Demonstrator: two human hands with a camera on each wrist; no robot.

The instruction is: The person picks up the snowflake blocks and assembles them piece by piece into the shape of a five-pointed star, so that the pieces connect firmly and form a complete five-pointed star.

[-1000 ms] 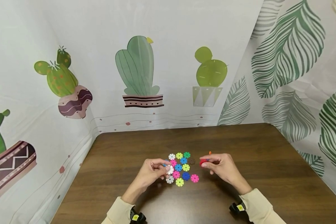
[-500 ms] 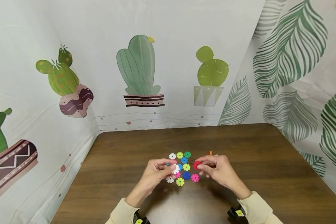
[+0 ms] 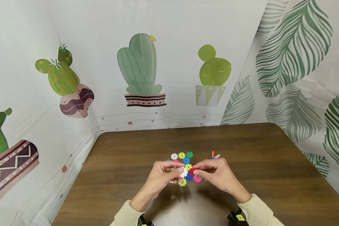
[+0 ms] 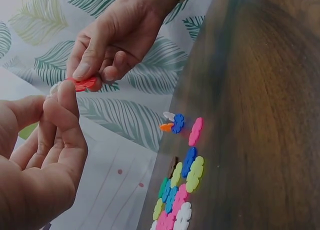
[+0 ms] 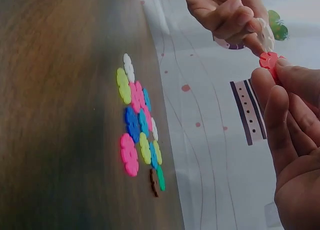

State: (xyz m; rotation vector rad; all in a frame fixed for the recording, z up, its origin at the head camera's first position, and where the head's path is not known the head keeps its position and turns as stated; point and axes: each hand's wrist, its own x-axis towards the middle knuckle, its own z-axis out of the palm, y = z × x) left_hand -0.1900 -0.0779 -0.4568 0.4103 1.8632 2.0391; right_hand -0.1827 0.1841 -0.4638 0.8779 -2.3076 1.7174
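Between thumb and fingers, my left hand (image 3: 162,174) pinches a white notched plastic disc (image 3: 184,173), a snowflake-type building piece. My right hand (image 3: 220,172) pinches a red notched disc (image 3: 191,170) the same way. The two discs face each other above the table, with their edges meeting or nearly so in the right wrist view, where the red disc (image 5: 268,61) is just below the white disc (image 5: 268,36). Under the hands lie loose discs, among them a lime disc (image 3: 182,182), a pink disc (image 3: 197,178) and a green disc (image 3: 189,154). My fingers partly hide this group.
Behind my right hand stands a small joined piece of blue, orange and white discs (image 4: 178,123), apart from the loose ones. The brown wooden table (image 3: 124,150) meets a cloth backdrop (image 3: 175,62) printed with cacti and leaves along its far edge.
Both hands have moved toward each other, the left one rightward with the white disc and the right one leftward with the red disc. The joined piece behind the right hand has come into view.
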